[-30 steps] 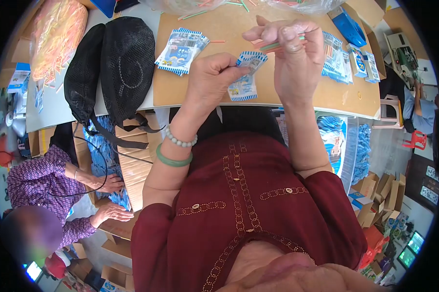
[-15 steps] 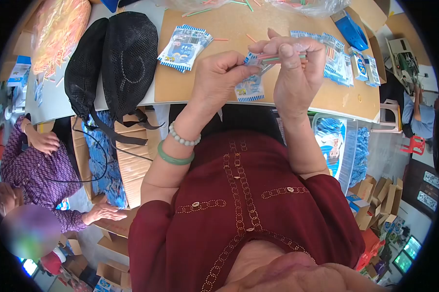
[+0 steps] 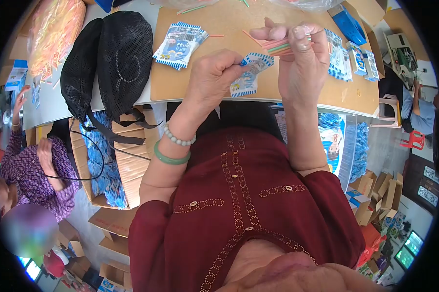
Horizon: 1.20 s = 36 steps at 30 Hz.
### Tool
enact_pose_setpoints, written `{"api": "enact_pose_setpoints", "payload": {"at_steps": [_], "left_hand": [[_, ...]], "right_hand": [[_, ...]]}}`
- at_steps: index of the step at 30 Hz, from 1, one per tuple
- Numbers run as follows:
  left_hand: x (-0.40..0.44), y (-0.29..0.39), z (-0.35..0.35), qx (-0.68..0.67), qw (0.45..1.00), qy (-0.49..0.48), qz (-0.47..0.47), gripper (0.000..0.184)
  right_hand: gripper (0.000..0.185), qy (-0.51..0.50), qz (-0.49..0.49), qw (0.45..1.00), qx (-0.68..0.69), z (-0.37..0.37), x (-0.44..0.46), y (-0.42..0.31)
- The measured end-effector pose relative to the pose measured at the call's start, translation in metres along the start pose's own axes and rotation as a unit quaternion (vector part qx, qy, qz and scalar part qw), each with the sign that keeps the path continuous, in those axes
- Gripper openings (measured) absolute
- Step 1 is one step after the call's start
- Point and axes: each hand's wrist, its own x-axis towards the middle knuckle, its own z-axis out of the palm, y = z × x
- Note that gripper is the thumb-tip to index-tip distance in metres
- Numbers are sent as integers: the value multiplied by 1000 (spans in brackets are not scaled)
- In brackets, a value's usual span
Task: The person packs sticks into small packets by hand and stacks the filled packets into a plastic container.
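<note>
My left hand [image 3: 214, 78], with bracelets at the wrist, pinches the top edge of a small blue-and-white printed packet [image 3: 246, 82] that hangs over the table's near side. My right hand [image 3: 302, 58] is closed around a bundle of thin pink and green straws [image 3: 278, 47], their ends pointing toward the packet. Whether any straw touches the packet I cannot tell. A pile of similar packets [image 3: 177, 46] lies left of my hands. More packets [image 3: 338, 56] lie to the right, partly behind my right hand.
A black mesh bag [image 3: 124, 58] stands on the table's left, beside a plastic bag of straws [image 3: 54, 36]. Small boxes [image 3: 356, 58] and a blue container [image 3: 348, 27] are at the right. Below the table are a carton of blue packets [image 3: 102, 165] and a clear bin [image 3: 346, 146]. A person in purple [image 3: 39, 165] sits left.
My right hand has shifted slightly right, away from the packet, with the straws now showing more. The packet in my left hand is more visible. The person at left has raised an arm.
</note>
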Motion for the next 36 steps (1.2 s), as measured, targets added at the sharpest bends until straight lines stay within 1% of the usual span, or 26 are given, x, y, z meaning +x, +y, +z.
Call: {"api": "enact_pose_setpoints", "payload": {"at_steps": [4, 7, 11, 12, 15, 20, 23, 24, 26, 28, 31, 32, 34, 35, 36], "left_hand": [[-1, 0, 1, -34, 999, -15, -20, 9], [-1, 5, 0, -48, 998, -27, -34, 9], [-2, 6, 1, -96, 992, -50, -57, 10], [-1, 4, 1, -99, 992, -52, -58, 10], [-2, 1, 3, -107, 991, -56, -64, 10], [-1, 5, 4, -83, 994, -60, -39, 10], [-1, 6, 3, -73, 995, -59, -34, 9], [-1, 3, 3, -96, 992, -53, -60, 9], [-1, 1, 4, -142, 983, -41, -113, 9], [-2, 2, 6, -149, 982, -30, -108, 9], [-2, 3, 7, -166, 981, -14, -97, 9], [-2, 2, 7, -147, 986, -9, -80, 9], [-2, 0, 8, -108, 993, 2, -46, 9], [-2, -1, 8, -108, 993, 1, -46, 9], [-1, -2, 8, -99, 994, 4, -37, 8]], "right_hand": [[13, -25, -35, 999, -32, 8, -6, 2], [13, -26, -71, 993, -92, 10, -10, 4], [14, -24, -80, 989, -119, 10, -16, 4], [14, -25, -79, 990, -118, 10, -15, 5], [14, 12, -81, 995, -61, 7, -14, 5], [14, 8, -89, 994, -69, 8, -14, 5], [14, 1, -82, 990, -112, 8, -18, 6], [14, 0, -82, 990, -111, 7, -19, 7], [14, -20, -100, 983, -154, 4, -19, 7], [14, -32, -109, 978, -174, 3, -20, 8], [14, 8, -90, 973, -213, 2, -21, 7], [14, 8, -90, 973, -213, 1, -21, 6], [14, 3, -5, 982, -191, -3, -19, 0], [15, 0, 38, 983, -179, -3, -19, -1], [15, 1, 38, 983, -179, -4, -19, -1]]}}
